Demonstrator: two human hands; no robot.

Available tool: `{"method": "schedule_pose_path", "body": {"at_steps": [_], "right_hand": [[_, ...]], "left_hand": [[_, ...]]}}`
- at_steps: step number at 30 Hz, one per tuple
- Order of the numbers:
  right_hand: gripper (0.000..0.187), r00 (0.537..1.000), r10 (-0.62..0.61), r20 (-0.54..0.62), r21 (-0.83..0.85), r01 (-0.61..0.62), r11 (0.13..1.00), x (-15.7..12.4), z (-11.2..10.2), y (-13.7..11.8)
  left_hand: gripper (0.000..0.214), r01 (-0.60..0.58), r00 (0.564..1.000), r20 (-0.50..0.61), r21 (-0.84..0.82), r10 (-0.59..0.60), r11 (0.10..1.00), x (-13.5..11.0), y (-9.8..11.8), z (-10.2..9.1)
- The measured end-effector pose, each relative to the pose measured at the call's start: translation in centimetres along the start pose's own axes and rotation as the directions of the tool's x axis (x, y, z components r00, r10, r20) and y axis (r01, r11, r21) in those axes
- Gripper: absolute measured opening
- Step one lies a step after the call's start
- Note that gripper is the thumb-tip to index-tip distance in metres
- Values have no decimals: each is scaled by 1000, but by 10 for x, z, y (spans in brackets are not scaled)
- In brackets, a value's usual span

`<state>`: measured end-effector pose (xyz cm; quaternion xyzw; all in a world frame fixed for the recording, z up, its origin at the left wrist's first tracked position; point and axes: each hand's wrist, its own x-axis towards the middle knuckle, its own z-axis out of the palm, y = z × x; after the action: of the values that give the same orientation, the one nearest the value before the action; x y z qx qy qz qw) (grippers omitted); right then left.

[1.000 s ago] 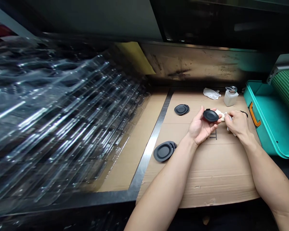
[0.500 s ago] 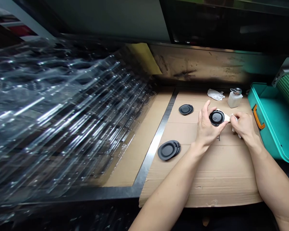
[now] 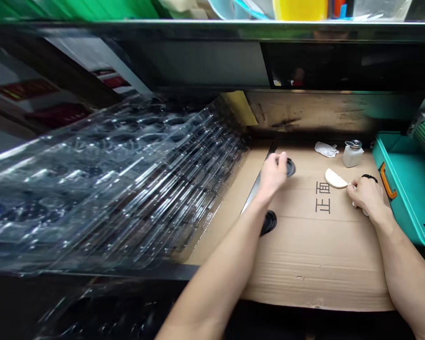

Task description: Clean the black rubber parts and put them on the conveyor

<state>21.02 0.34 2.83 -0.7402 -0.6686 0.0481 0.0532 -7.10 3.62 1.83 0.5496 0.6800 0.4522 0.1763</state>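
My left hand reaches to the far left part of the cardboard sheet and rests over a black round disc, fingers curled around it. My forearm crosses over another small stack of black discs, half hiding it. My right hand lies on the cardboard at the right, fingers pinched on a thin tool whose tip touches a cream-coloured pad. Two printed characters show between my hands.
A tall slanted stack of clear plastic trays fills the left. A crumpled white cloth and a small dispenser bottle stand at the back. A teal bin with an orange handle is at the right edge.
My left hand carried the black disc away from the right hand, leftward to the far disc pile. The cream pad now lies uncovered on the cardboard. The camera tilted up.
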Motion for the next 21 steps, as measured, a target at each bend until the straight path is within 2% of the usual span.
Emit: {"method": "schedule_pose_path", "body": {"at_steps": [2, 5, 8, 11, 13, 16, 18, 21], "right_hand": [[31, 999, 2, 40, -17, -1, 1000, -2, -2, 0], [33, 997, 4, 72, -14, -3, 1000, -4, -1, -1], [33, 997, -4, 74, 6, 3, 1000, -6, 1, -4], [32, 998, -38, 48, 38, 36, 999, -7, 4, -7], [30, 998, -46, 38, 66, 44, 997, -8, 6, -9], [26, 997, -58, 42, 126, 52, 991, -9, 11, -11], [24, 996, -87, 33, 175, 80, 981, -9, 15, -12], [23, 995, -98, 21, 230, 91, 969, -6, 21, -13]], "left_hand": [[30, 57, 998, 12, 201, -60, 978, 25, -23, -5], [29, 102, 976, 135, 414, -171, 905, 44, -43, -3], [40, 28, 959, 219, 553, -178, 832, 46, -42, 4], [54, -77, 958, 249, 706, -144, 704, 41, -24, 5], [62, -154, 963, 256, 787, -90, 598, 37, -3, 4], [64, -322, 945, 310, 811, 108, 489, 28, 44, 9], [59, -461, 886, 369, 756, 280, 464, 20, 87, 24], [47, -672, 737, 450, 562, 504, 482, 0, 168, 67]]}}
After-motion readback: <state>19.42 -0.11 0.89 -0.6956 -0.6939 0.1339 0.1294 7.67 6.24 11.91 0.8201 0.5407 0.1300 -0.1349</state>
